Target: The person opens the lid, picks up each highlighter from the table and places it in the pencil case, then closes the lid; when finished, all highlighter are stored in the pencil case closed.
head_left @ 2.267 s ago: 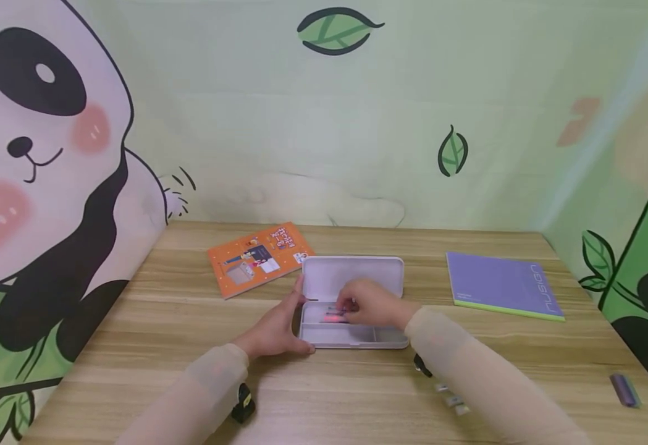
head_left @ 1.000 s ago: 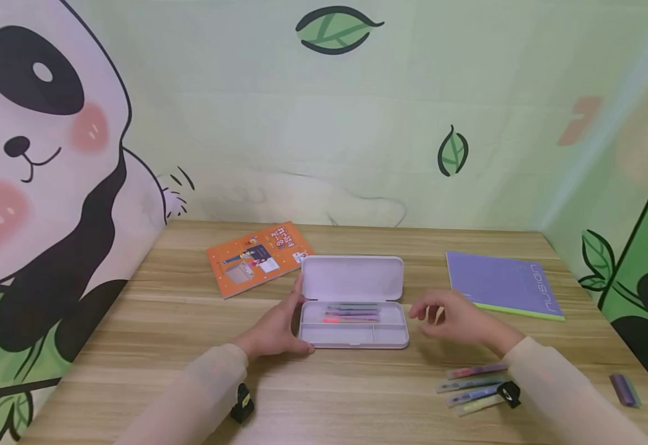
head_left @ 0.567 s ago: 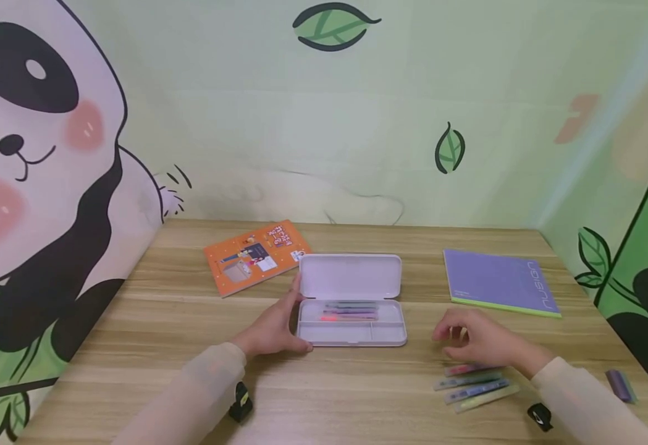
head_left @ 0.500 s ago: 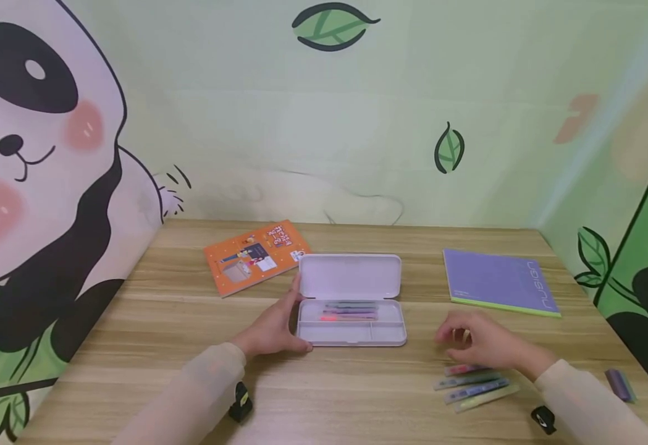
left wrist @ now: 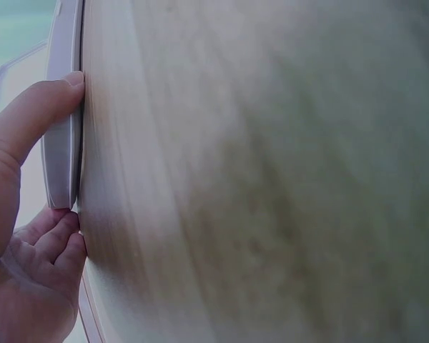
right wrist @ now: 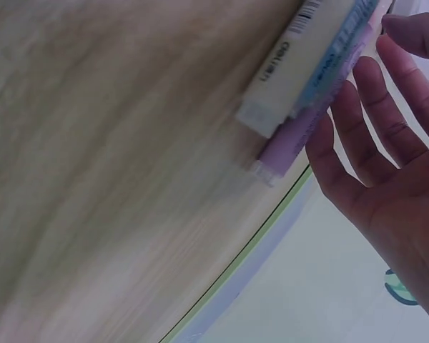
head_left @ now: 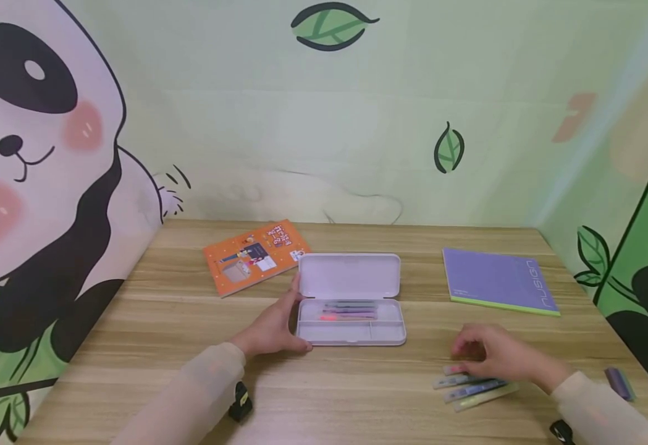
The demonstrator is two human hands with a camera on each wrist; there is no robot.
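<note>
A white pencil case (head_left: 335, 334) lies with its lid up, and several thin pens (head_left: 351, 312) are in its rear compartment. My left hand (head_left: 270, 327) grips the case's left end, its thumb on the front edge and its fingers round the side. In the right wrist view, my right hand (right wrist: 386, 150) has loosely bent fingers beside a pink highlighter (right wrist: 293, 146), with a blue and a pale yellow highlighter (right wrist: 293, 68) alongside. From the head view, the right hand (head_left: 501, 352) covers part of this row of highlighters (head_left: 476, 390); whether it touches them I cannot tell.
An orange book (head_left: 257, 259) lies behind the case to the left. The purple notebook (head_left: 498, 278) is at the back right of the wooden table (head_left: 357, 395). Near the right edge sits a small purple object (head_left: 619, 383). A panda-printed backdrop stands behind.
My right hand has left the pencil case, moved right and toward me, and come down over the highlighters. The left hand stays on the case.
</note>
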